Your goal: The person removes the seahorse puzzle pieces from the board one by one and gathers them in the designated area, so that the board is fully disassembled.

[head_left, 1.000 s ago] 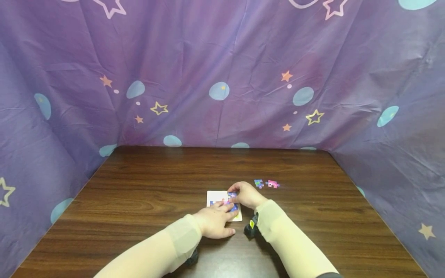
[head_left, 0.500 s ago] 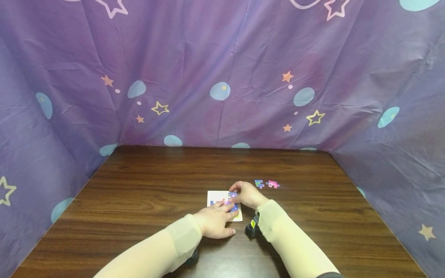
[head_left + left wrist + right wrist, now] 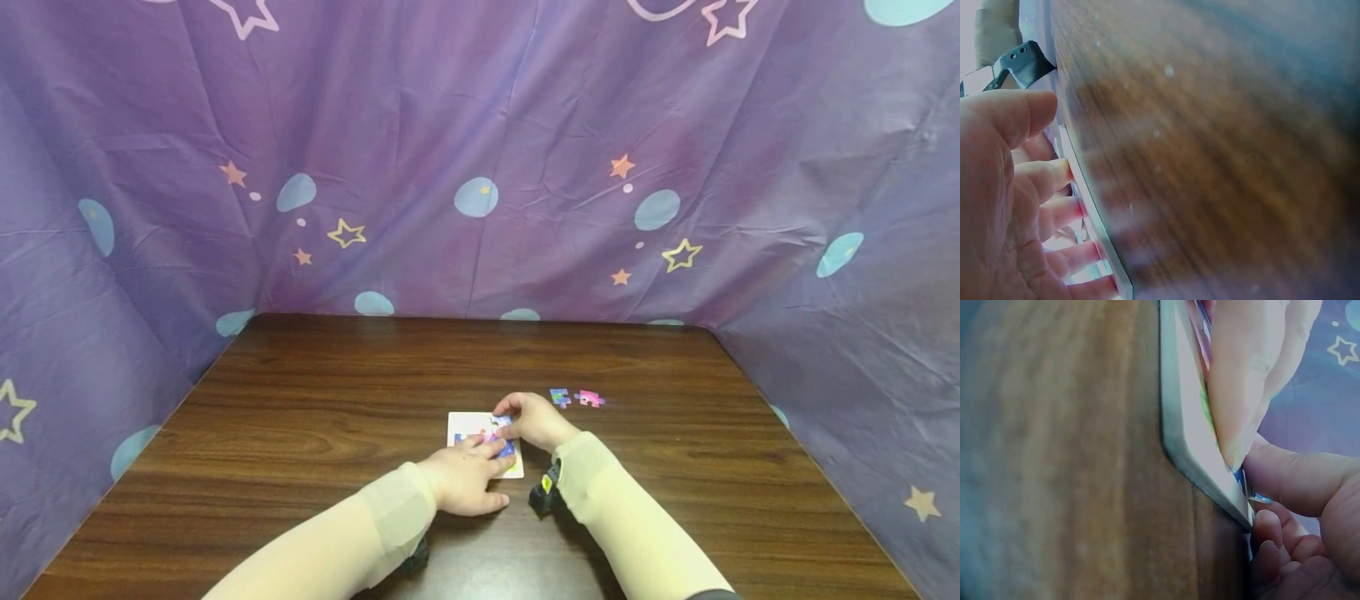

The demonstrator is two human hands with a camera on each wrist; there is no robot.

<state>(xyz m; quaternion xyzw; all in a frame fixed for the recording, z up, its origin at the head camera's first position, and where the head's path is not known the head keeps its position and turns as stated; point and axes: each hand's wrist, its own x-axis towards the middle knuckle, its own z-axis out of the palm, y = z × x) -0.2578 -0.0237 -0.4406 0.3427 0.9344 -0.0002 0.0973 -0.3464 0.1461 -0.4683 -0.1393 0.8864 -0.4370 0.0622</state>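
A small white puzzle board point(image 3: 460, 422) lies on the table, its printed picture partly covered by both hands. My left hand point(image 3: 465, 479) rests on the board with its fingers spread and fairly straight; the wrist view shows those fingertips point(image 3: 1060, 212) pressing onto the board's face. At the far right corner, my right hand point(image 3: 534, 420) pinches a blue puzzle piece point(image 3: 500, 422) between thumb and fingers. From the right wrist, the thumb point(image 3: 1297, 478) meets a thin piece edge at the board's corner point(image 3: 1240, 509), while the other fingers are curled below it.
Two loose puzzle pieces lie behind the right hand: a blue-green one point(image 3: 559, 397) and a pink one point(image 3: 589, 398). The brown wooden table point(image 3: 337, 375) reaches back to a purple curtain point(image 3: 420, 250) that also hangs at both sides.
The blue piece in my right fingers has tilted slightly and now shows a pale glare on its face. The left hand keeps its place on the board.
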